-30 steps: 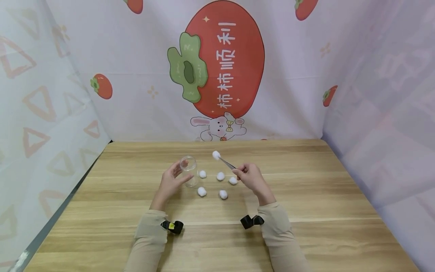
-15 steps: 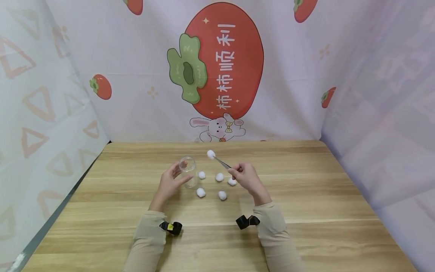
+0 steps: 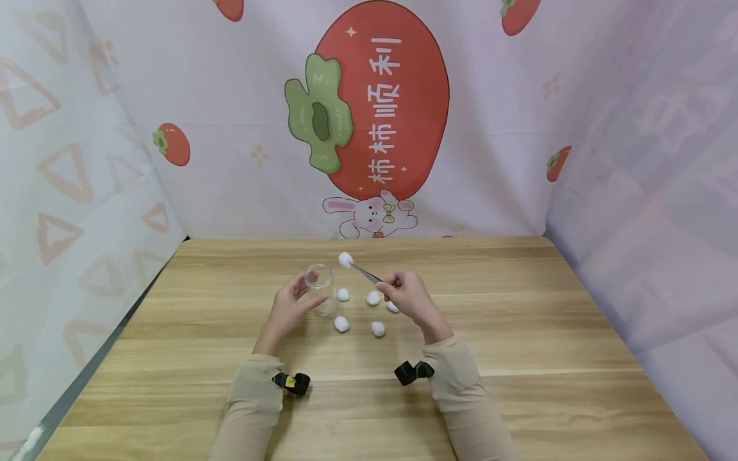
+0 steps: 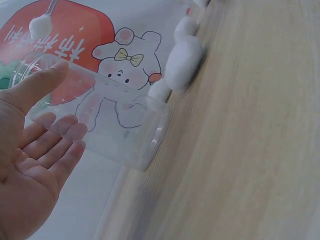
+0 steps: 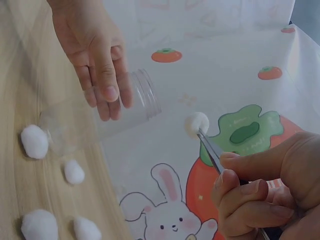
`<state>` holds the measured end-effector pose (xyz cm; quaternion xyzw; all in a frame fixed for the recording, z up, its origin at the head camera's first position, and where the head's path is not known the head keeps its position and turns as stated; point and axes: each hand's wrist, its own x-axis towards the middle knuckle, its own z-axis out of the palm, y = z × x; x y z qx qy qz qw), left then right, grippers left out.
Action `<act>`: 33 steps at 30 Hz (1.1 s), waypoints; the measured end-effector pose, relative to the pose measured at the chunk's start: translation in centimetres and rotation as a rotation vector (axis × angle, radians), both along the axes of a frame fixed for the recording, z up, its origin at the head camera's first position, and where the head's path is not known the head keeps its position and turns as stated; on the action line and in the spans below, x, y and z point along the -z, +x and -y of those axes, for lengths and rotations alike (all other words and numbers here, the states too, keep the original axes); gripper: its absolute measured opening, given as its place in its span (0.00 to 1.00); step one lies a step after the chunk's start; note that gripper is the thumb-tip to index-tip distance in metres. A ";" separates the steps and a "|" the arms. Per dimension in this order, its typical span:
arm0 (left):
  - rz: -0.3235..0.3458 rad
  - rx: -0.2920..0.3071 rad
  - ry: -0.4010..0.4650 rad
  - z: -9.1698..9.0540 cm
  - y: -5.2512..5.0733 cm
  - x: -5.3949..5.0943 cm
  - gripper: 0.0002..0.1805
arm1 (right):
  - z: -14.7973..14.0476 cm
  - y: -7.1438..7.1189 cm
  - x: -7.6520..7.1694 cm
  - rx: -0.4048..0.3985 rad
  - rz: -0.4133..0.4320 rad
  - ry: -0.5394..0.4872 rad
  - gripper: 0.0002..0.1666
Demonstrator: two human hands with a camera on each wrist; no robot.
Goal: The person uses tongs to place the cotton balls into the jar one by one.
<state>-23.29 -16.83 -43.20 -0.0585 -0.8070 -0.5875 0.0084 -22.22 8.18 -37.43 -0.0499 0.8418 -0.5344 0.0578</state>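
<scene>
A clear, lidless plastic jar (image 3: 324,310) stands upright on the table, with no cotton ball visible inside. My left hand (image 3: 289,312) holds it from the left, thumb on the near side and fingers round the far side. My right hand (image 3: 410,297) pinches metal tweezers (image 3: 366,274). A white cotton ball (image 3: 345,259) is caught in the tweezer tips, raised off the table. In the right wrist view this held cotton ball (image 5: 197,123) hangs just beyond the jar's threaded mouth (image 5: 150,94), apart from it.
Several loose cotton balls lie to the right of the jar, among them one close beside it (image 3: 343,294) and a nearer one (image 3: 342,324). One cotton ball (image 3: 393,307) is partly hidden by my right hand. A printed cloth (image 3: 490,160) stands behind the wooden table (image 3: 548,397).
My right hand has moved left, carrying the tweezers and cotton ball closer to the jar mouth. The left hand and jar have stayed in place.
</scene>
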 end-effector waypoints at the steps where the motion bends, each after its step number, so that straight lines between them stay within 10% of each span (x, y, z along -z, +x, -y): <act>1: -0.004 0.000 0.000 0.1 -0.2 0.4 0.38 | 0.1 0.0 0.0 0.000 -0.001 -0.002 0.08; 6: -0.031 -0.003 -0.001 0.4 -0.7 1.4 0.39 | 0.7 0.0 -0.3 -0.013 -0.012 0.000 0.08; 13: -0.005 0.004 -0.016 0.0 0.1 -0.4 0.37 | 1.3 0.1 -0.6 -0.027 -0.009 -0.007 0.08; 18: -0.025 0.000 -0.014 0.5 -0.9 1.2 0.39 | 1.8 0.1 -0.8 -0.030 -0.038 0.025 0.09; 33: -0.016 -0.019 -0.020 0.3 -0.8 1.4 0.40 | 3.1 -0.1 -0.4 -0.073 -0.035 0.032 0.09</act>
